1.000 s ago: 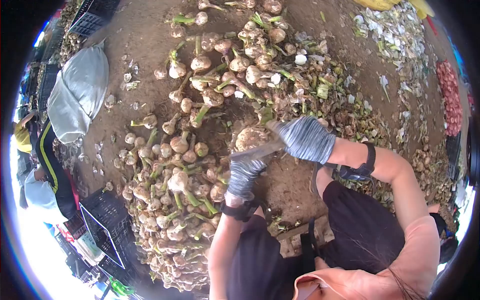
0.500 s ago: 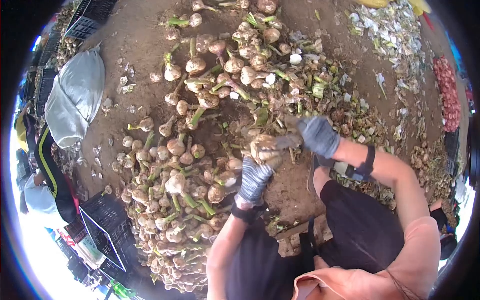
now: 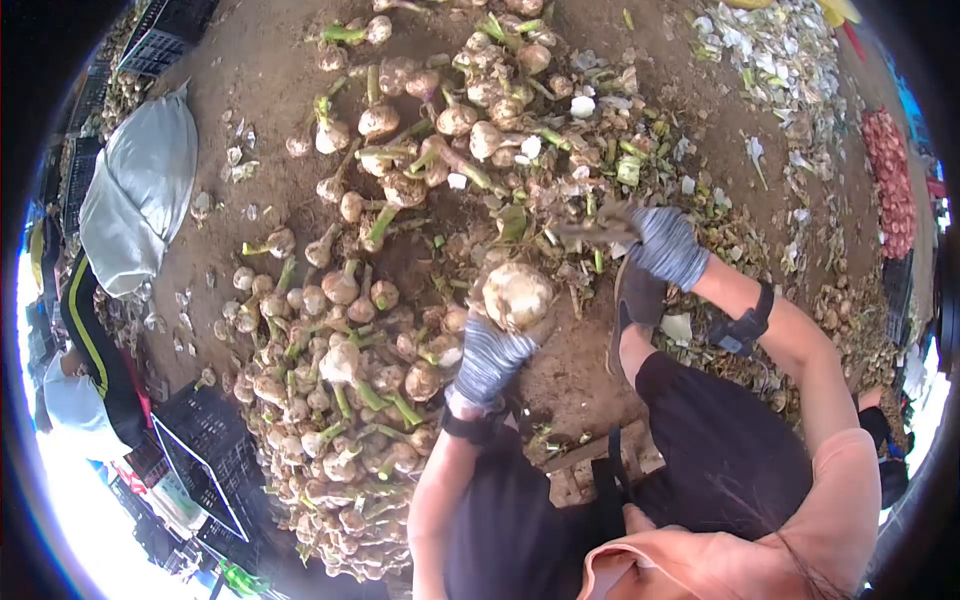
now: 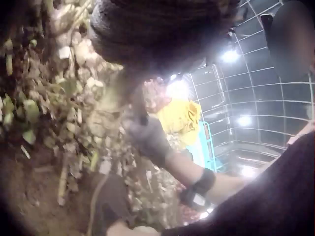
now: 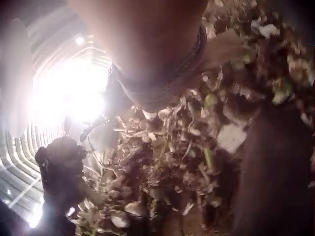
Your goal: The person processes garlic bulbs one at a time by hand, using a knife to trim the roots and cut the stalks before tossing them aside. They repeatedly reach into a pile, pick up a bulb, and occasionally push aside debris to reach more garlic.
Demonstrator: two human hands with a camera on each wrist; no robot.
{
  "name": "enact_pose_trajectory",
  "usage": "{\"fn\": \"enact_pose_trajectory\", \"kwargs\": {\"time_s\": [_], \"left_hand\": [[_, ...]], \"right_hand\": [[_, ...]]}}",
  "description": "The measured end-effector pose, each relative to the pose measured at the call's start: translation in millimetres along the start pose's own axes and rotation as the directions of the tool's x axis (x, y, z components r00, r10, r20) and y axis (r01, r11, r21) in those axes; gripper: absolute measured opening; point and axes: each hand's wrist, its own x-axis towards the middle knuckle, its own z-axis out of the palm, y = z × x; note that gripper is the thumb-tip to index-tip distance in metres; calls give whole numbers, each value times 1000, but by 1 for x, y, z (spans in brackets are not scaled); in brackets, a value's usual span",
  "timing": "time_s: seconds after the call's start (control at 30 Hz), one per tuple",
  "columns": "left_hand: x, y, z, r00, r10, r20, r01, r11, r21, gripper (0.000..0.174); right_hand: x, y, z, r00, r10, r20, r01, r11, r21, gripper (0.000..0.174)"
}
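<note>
Gloved in striped grey, the left hand holds a large pale garlic bulb from below, its round side facing up. To the upper right, apart from the bulb, the right hand grips a flat knife-like tool whose dirty blade points left. In the left wrist view the left glove fills the top, dark and blurred, with the right hand below it. The right wrist view shows mainly the forearm and wristband; the tool cannot be made out there.
Garlic with green stems lies heaped left of the left hand, with more bulbs beyond. Trimmed scraps cover soil near the tool. A black crate and pale sack stand left; a shoe is below the right hand.
The right hand and tool have moved away from the bulb, to the upper right. Held in the left hand, the bulb now shows its rounded side more plainly.
</note>
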Motion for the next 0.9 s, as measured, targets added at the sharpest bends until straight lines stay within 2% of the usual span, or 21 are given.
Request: {"fn": "enact_pose_trajectory", "kwargs": {"time_s": [0.03,0.07,0.1,0.13,0.17,0.23,0.27,0.37,0.4,0.5,0.53,0.57,0.63,0.67,0.7,0.73,0.77,0.8,0.83,0.87,0.9], "left_hand": [[6,1,3,1000,-12,6,12,998,-63,74],[5,2,6,999,-39,8,40,991,-126,79],[3,6,9,1000,-11,-1,11,995,-99,77],[0,10,12,1000,18,-10,-18,997,-72,76],[2,4,7,996,86,26,-89,988,128,71],[4,-16,-5,972,192,139,-236,840,489,62],[7,-12,-4,959,217,184,-285,734,617,43],[12,6,8,950,80,303,-298,526,796,39],[12,12,15,931,159,328,-364,460,810,32],[9,19,3,881,372,293,-448,454,770,27],[3,34,6,854,470,221,-459,485,744,25],[0,33,2,897,429,106,-406,704,582,23],[-20,46,-8,966,254,-51,-193,837,512,22],[-34,54,-17,979,174,-103,-85,817,571,24],[-49,79,-18,954,279,-108,-93,622,777,22],[-70,89,-29,949,243,-202,19,592,805,21],[-92,99,-39,934,205,-293,134,559,818,20],[-117,111,-51,925,198,-324,259,296,920,19],[-147,108,-66,799,71,-597,501,471,726,22],[-164,137,-64,775,-44,-630,614,285,736,30],[-197,127,-85,770,26,-637,629,129,766,38]], "right_hand": [[-1,7,1,999,-40,-31,41,998,36,27],[4,-12,2,999,-31,-43,25,991,-135,27],[3,-22,5,999,-17,-49,2,956,-295,27],[5,-16,10,995,-78,-61,64,976,-210,27],[7,-19,12,998,-64,-13,60,983,-175,26],[9,-28,16,996,-31,82,40,993,-110,23],[16,-36,17,980,27,198,6,986,-164,21],[31,-65,30,968,30,249,40,961,-272,21],[37,-87,22,937,126,325,-5,938,-347,25],[27,-16,40,917,216,336,-98,937,-337,30],[24,10,40,890,247,383,-70,904,-421,32],[20,37,41,860,277,429,-31,867,-498,35],[26,-14,23,882,392,260,-276,879,-389,36],[36,-42,16,927,315,204,-233,909,-345,35],[48,-63,16,962,234,143,-182,935,-305,35],[66,-57,35,999,-45,-1,42,949,-312,34],[85,-63,46,996,-82,-43,63,945,-321,37],[105,-69,56,989,-118,-85,84,939,-332,40],[122,-86,60,995,94,-24,-97,942,-322,46],[138,-85,69,989,147,-11,-141,926,-350,44],[153,-77,81,980,199,2,-184,907,-379,41]]}}
